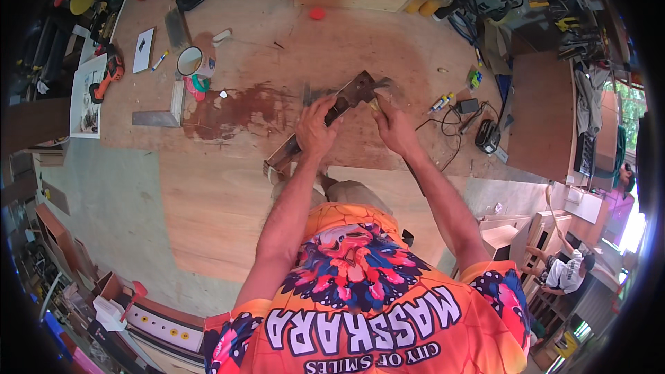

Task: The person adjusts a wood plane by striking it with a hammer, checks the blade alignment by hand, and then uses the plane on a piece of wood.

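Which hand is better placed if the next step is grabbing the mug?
Left, probably. The left hand is nearer the mug; the right hand would have to cross over. Catch: the left grips the long dark tool, so it would likely need to let go first.

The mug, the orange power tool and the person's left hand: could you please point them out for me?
Mug (207, 67): head view, on its outer wall.
Orange power tool (111, 73): head view, on its orange body.
Left hand (318, 131): head view, on its back.
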Available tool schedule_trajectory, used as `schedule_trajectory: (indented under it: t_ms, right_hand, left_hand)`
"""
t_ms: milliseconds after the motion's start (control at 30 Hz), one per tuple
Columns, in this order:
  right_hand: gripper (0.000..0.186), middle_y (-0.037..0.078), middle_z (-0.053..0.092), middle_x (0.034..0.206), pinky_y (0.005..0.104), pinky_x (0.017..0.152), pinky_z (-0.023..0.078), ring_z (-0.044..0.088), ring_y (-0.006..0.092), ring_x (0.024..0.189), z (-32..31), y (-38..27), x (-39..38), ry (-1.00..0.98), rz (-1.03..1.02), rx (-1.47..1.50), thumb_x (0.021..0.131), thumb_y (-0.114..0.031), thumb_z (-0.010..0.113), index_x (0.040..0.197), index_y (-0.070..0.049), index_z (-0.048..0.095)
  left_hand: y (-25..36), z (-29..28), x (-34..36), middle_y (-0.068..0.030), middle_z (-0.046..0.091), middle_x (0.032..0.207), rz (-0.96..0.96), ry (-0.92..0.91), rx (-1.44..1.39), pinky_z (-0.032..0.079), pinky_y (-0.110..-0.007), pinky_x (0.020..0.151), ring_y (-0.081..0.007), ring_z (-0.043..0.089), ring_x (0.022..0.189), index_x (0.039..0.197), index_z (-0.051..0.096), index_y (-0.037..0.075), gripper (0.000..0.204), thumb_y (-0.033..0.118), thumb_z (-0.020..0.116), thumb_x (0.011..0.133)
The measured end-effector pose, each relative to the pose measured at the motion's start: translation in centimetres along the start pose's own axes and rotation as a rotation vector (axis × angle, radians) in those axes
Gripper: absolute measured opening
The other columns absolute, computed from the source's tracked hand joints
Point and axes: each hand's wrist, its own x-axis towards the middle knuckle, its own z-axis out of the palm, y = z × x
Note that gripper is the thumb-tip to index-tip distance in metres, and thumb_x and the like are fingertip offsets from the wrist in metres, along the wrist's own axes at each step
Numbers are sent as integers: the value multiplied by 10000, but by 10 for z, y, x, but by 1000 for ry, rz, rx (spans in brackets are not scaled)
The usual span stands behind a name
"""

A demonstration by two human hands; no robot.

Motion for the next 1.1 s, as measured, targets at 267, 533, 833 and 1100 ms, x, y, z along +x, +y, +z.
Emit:
schedule_trajectory:
  t_ms: [267, 533, 833, 1100]
  right_hand:
    - [487, 297, 700, 914, 523, 786, 548, 707, 490, 889, -4, 4, 2, 85, 73, 85, 985, -139, 634, 1463, -51, 595]
    - [439, 300, 702, 909, 554, 790, 543, 708, 491, 888, -34, -30, 12, 14, 219, 78, 975, -149, 644, 1406, -70, 640]
    - [430, 321, 697, 918, 548, 799, 539, 696, 501, 900, -26, -17, 14, -29, 81, 37, 970, -146, 634, 1392, -63, 639]
    - [422, 337, 695, 1009, 544, 820, 547, 685, 511, 952, -50, -48, 20, -118, 159, -34, 951, -133, 636, 1358, -23, 648]
  left_hand:
    - [0, 2, -1, 16, 695, 1340, 33, 26, 11, 544, -432, 970, -302, 660, 1119, 1326, 709, 188, 590, 130, 854, 757]
    - [0, -3, -2, -47, 701, 1326, 10, 11, 11, 524, -454, 986, -339, 657, 1150, 1301, 711, 148, 544, 158, 843, 774]
    - [-1, -1, -2, -5, 687, 1332, 10, 22, 40, 538, -456, 970, -310, 648, 1142, 1337, 706, 204, 608, 136, 850, 750]
    - [4, -4, -2, -24, 683, 1335, -6, 5, 40, 531, -458, 983, -321, 641, 1163, 1338, 702, 186, 582, 148, 841, 774]
